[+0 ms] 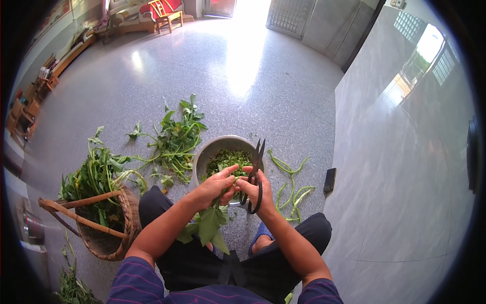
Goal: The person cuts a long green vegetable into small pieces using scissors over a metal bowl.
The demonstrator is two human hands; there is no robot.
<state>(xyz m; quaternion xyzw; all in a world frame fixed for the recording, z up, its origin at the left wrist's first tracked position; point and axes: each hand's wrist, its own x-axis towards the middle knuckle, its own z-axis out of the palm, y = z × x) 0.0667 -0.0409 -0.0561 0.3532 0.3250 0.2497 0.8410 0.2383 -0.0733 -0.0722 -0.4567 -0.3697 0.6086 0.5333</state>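
My left hand (216,188) is closed on a leafy green stem (210,226), whose broad leaves hang down between my knees. Close beside it, my right hand (253,187) has black-handled scissors (256,169) hooked on it, the blades pointing up and away from me. The thumb and fingers of that hand meet the upper end of the stem at the left fingertips. Under both hands stands a round metal pot (201,161), partly filled with chopped greens (228,158). My hands hide the pot's near part.
A wicker basket (132,215) full of leafy stems stands at my left. More leafy greens (177,137) lie on the floor beyond it, and bare green stems (291,190) lie right of the pot. A glossy grey panel (395,177) rises at the right. Far off is a wooden chair (169,17).
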